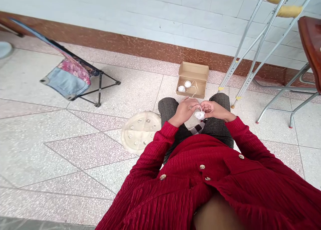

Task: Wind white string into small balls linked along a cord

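Both of my hands meet over my knees. My left hand (185,109) and my right hand (213,109) have their fingers closed around a small white lump of thread or cotton (199,115) held between them. A thin strand rises from it toward my fingertips. On the floor just beyond my knees, an open cardboard box (192,78) holds two small white rolls and a loose string. A round cream tray (140,131) with several small pale pieces on it lies on the floor by my left knee.
A low folding chair (72,74) with patterned fabric stands at the left. A pair of metal crutches (255,46) leans against the tiled wall at the right, beside a brown-seated chair with metal legs (309,46). The floor is pale terrazzo tile.
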Demonstrator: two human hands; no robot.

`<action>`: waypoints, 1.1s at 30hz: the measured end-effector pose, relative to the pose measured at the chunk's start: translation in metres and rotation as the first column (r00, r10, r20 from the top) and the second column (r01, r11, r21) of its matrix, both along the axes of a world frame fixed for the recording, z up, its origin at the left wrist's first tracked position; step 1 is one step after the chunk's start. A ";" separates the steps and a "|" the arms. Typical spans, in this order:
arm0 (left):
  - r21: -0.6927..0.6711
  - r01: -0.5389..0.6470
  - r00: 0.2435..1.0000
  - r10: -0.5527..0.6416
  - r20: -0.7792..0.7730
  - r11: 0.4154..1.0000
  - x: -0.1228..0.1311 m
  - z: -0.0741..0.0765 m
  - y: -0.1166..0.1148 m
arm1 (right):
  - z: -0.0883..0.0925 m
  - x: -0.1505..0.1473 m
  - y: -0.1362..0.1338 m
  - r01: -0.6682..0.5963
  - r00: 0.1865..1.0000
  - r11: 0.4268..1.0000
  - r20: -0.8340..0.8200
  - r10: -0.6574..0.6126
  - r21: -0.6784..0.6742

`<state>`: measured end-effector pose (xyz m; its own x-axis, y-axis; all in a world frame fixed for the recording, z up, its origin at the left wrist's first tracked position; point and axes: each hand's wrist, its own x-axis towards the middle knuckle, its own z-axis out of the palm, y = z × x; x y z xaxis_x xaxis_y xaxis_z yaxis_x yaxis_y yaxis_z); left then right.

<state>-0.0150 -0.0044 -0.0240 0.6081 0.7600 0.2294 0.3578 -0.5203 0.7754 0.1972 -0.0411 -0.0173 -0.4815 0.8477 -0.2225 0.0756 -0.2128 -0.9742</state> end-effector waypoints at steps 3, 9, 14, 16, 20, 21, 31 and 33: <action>-0.104 -0.079 0.993 0.087 0.079 0.991 0.002 -0.008 0.000 | 0.013 0.002 -0.004 0.078 0.978 0.991 -0.185 -0.098 -0.112; -0.205 -0.054 0.995 0.069 0.066 0.977 0.008 -0.016 -0.007 | 0.026 -0.002 -0.001 0.300 0.934 0.954 -0.202 -0.294 -0.001; -0.204 0.058 0.997 -0.067 -0.033 0.977 0.012 -0.009 -0.023 | 0.007 0.003 0.019 0.556 0.828 0.806 -0.051 -0.559 0.201; -0.176 0.098 0.991 -0.112 -0.073 0.979 0.012 -0.005 -0.027 | -0.002 0.006 0.023 0.568 0.785 0.751 0.052 -0.618 0.337; -0.013 0.078 0.988 -0.079 -0.135 0.997 0.005 0.004 -0.023 | -0.014 0.004 0.013 0.343 0.756 0.768 0.326 -0.567 0.542; 0.043 0.058 0.988 -0.051 -0.146 0.997 0.003 0.006 -0.020 | -0.014 0.002 0.008 0.275 0.764 0.790 0.375 -0.525 0.548; 0.072 0.047 0.998 -0.044 -0.035 0.996 -0.004 0.003 0.000 | 0.019 -0.006 -0.017 0.158 0.984 0.985 0.070 -0.162 0.067; -0.007 0.045 0.999 -0.045 0.020 0.999 -0.002 -0.001 -0.002 | 0.028 -0.006 -0.017 0.204 0.979 0.979 -0.008 -0.204 -0.002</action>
<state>-0.0174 -0.0061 -0.0253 0.6368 0.7339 0.2365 0.3187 -0.5298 0.7859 0.1915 -0.0586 0.0110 -0.2999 0.9282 -0.2204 0.0222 -0.2242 -0.9743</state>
